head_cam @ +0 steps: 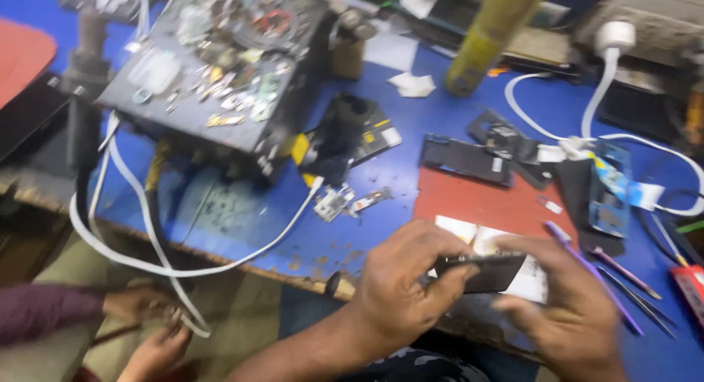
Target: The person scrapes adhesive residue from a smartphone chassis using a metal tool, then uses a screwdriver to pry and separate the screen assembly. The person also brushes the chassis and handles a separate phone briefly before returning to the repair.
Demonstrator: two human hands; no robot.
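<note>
Scuffed blue workbench (411, 125), parts-strewn

surface (381, 228): blue, matt, scuffed, worn at the edge
cable (147, 261): white, smooth plastic
can (493, 34): yellow, glossy metal

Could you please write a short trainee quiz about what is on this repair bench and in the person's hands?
1. True or false: the dark flat phone part is gripped between the left hand and the right hand.
2. What colour is the spray can at the back of the blue table? A red, B yellow-green, C white.
3. What kind of thing lies on the red mat at its top edge?

Key: 1 true; 2 B; 3 a dark phone frame.
</note>
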